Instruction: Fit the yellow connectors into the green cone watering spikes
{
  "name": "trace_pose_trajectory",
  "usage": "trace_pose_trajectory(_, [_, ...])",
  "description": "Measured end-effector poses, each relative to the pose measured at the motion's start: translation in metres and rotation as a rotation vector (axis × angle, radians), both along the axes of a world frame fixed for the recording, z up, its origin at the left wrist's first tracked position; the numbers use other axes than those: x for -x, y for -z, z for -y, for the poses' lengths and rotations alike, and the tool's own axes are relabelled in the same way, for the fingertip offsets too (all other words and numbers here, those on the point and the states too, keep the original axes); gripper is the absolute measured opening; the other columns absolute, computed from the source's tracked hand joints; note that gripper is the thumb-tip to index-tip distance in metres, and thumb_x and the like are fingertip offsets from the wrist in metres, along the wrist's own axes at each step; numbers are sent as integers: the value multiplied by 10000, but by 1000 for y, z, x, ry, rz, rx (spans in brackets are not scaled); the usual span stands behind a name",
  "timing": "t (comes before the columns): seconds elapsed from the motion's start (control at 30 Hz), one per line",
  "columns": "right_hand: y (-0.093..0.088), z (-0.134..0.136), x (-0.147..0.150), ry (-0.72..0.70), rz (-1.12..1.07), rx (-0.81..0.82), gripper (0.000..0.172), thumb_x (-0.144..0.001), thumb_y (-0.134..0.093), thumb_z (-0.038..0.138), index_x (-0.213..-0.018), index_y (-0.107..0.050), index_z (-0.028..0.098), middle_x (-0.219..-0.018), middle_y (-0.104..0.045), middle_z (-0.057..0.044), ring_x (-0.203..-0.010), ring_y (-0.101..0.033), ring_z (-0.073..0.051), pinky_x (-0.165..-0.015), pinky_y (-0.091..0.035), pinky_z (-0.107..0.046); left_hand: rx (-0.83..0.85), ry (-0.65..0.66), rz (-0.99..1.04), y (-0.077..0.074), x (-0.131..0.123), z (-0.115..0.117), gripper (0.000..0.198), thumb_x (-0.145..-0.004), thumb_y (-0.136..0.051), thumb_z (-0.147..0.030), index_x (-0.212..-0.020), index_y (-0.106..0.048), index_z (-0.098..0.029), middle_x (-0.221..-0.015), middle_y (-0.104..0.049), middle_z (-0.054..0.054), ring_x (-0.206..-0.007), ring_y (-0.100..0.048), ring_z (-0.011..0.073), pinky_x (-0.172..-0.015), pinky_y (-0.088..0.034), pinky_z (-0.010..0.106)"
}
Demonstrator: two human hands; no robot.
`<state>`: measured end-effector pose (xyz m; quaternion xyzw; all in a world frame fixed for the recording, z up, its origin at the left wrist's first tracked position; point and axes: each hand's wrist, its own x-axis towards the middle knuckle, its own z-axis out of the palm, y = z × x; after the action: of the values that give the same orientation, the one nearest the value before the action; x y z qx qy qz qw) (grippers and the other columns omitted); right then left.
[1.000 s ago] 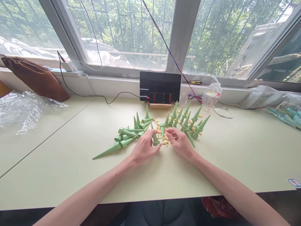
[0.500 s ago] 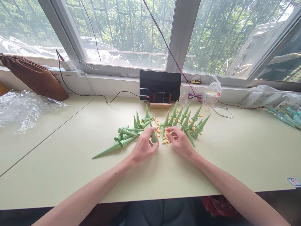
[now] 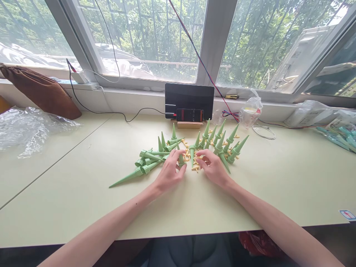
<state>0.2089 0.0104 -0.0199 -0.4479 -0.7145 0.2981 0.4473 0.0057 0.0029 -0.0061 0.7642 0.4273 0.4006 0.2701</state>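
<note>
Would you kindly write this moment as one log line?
left hand: holding green spike | right hand: by yellow pieces, grip unclear | left pile: spikes, some lying, some upright | phone: before tablet

Green cones (image 3: 128, 178) smooth plastic; tabletop (image 3: 211, 207) smooth, matt.

Green spike (image 3: 181, 160) is held in left hand (image 3: 168, 172) | right hand (image 3: 213, 168) is positioned beside yellow fittings (image 3: 195, 168) | phone (image 3: 190, 115) is set before tablet (image 3: 190, 97)

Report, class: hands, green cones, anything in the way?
Left hand holding green cone. Right hand at yellow pieces, grip unclear. Other green cones crowd both sides.
</note>
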Motion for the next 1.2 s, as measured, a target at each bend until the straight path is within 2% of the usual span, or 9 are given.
trace_pose_trajectory(0.17, [-2,0,1,-1,-17,0,217,-931,-564,389,-1009,-627,197,-1036,-661,-83,-701,-621,-161,-576,-533,-284,0,-11,-28,-2,0,0,355,-874,-548,-204,-1228,-520,-210,-1116,-537,78,-835,-554,149,-643,-551,259])
trace_pose_trajectory(0.33, [-4,1,2,-21,-47,15,245,-935,-561,417,-950,-637,185,-923,-664,-58,-624,-587,-137,-551,-504,-270,15,-15,-35,-1,0,1,344,-884,-562,-232,-1225,-521,-214,-1135,-557,77,-835,-551,151,-662,-547,272])
trace_pose_trajectory(0.57, [-1,1,1,-76,-43,-8,280,-965,-523,413,-867,-648,183,-698,-565,-7,-542,-492,-115,-517,-438,-256,35,-10,-39,2,0,2,355,-894,-565,-247,-1245,-514,-233,-1159,-557,70,-850,-539,153,-661,-535,268])
trace_pose_trajectory(0.87, [-3,1,2,-49,-10,-73,159,-935,-582,332,-944,-663,195,-879,-643,-41,-685,-580,-139,-587,-483,-257,31,-22,-30,2,-1,1,370,-886,-572,-254,-1249,-515,-214,-1129,-554,76,-817,-531,147,-615,-531,248])
trace_pose_trajectory(1.2, [-3,2,1,-55,17,-105,116,-942,-567,288,-992,-639,211,-958,-629,-44,-682,-577,-127,-591,-495,-257,19,-28,-27,2,-1,1,371,-885,-569,-258,-1251,-518,-220,-1126,-561,70,-844,-543,151,-610,-534,242])
